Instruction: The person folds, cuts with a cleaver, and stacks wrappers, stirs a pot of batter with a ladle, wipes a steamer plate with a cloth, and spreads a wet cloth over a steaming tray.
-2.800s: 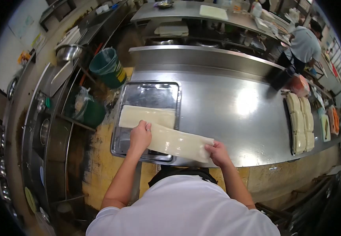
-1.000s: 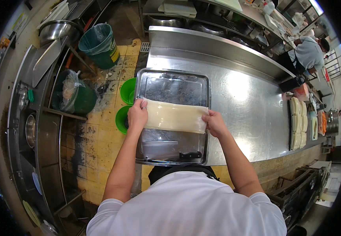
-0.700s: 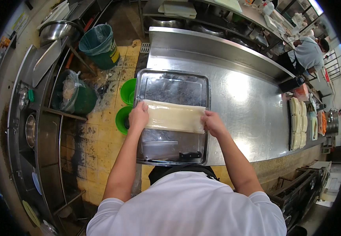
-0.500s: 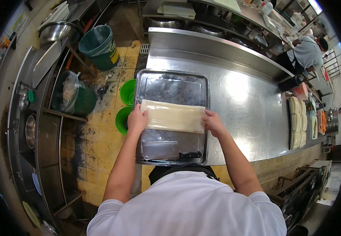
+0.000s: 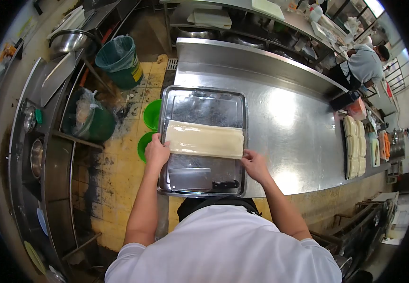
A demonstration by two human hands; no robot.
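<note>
A pale, glossy rectangular sheet of dough (image 5: 205,140) lies across the metal tray (image 5: 203,104). My left hand (image 5: 158,152) is closed at its left edge, thumb at the side and fingers partly hidden. At the lower right corner, my right hand (image 5: 255,165) pinches the dough between thumb and fingers. A cleaver (image 5: 189,179) with a black handle rests flat on the tray's near part, below the dough.
Under the tray is a steel table (image 5: 303,141) with a raised back. Two green buckets (image 5: 151,115) stand at the left. Several pale blocks (image 5: 354,146) sit at the table's right end. A person (image 5: 365,66) works at the far right.
Both hands have slid down slightly along the dough's ends, the right one to the lower corner. The dough lies flatter on the tray, and the whole view has shifted a little.
</note>
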